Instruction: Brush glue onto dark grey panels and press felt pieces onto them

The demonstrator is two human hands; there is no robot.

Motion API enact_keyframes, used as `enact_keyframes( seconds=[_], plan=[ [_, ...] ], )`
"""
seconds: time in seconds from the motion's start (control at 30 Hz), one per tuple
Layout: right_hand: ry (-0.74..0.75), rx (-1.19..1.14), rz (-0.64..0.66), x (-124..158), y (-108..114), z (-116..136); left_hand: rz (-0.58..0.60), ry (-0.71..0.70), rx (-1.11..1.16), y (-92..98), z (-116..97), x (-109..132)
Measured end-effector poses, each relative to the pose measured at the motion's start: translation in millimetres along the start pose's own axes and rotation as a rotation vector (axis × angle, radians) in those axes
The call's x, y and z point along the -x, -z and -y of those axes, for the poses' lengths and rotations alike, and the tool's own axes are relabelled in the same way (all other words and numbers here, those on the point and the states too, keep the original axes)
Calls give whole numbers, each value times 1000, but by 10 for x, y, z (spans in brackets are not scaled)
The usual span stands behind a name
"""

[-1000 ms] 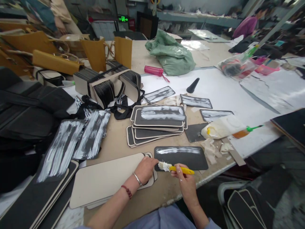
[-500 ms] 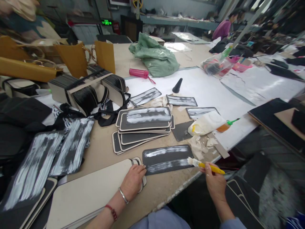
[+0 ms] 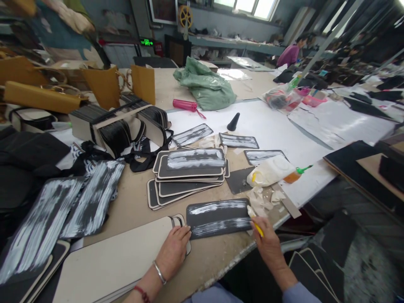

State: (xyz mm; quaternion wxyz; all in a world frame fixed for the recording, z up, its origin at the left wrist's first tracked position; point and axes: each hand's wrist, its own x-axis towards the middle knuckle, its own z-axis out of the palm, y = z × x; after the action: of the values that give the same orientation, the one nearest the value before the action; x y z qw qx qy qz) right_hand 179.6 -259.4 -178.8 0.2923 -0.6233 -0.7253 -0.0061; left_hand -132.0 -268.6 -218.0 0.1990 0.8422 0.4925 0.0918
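Note:
A yellow-handled brush (image 3: 258,225) with white-coated bristles is gripped in my right hand (image 3: 267,242). Its bristles touch the right end of a black rectangular panel (image 3: 217,219) that carries two white streaks of a glue-like coating. My left hand (image 3: 174,247) lies on a stack of beige panels (image 3: 120,256), fingers stretched out and their tips at the black panel's left edge. Behind the black panel is a pile of black panels with pale rims (image 3: 189,187), topped by a white-streaked piece (image 3: 196,159).
A white plastic container (image 3: 272,170) lies beside crumpled scraps (image 3: 259,200) and a green-tipped bottle (image 3: 295,174). White-streaked panels (image 3: 91,202) lie at left. Further back are a black cone (image 3: 233,122), pink cylinder (image 3: 184,105), green bag (image 3: 206,86) and tan handbags (image 3: 102,86). Other people are in the background.
My right hand has swung left and turned, so the brush stands steeper at the black panel's right end. My left hand stays at the panel's edge. The camera view has tilted up slightly.

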Motion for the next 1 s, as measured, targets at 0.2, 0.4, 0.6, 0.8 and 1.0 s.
enact_keyframes(
  seconds=[0.2,0.4,0.6,0.8,1.0],
  plan=[
    [36,-133,85,62,33,419,10,12,2,-24,-15,22],
    [70,-326,77,-154,-158,960,-53,19,-48,-4,-60,71],
    [232,-440,218,-169,-611,1323,-166,-4,-65,-110,-28,100],
    [268,-482,321,37,-566,1399,-163,5,-95,-148,-25,144],
    [80,-531,365,42,-378,1427,-124,32,-66,-138,-29,176]
  ],
)
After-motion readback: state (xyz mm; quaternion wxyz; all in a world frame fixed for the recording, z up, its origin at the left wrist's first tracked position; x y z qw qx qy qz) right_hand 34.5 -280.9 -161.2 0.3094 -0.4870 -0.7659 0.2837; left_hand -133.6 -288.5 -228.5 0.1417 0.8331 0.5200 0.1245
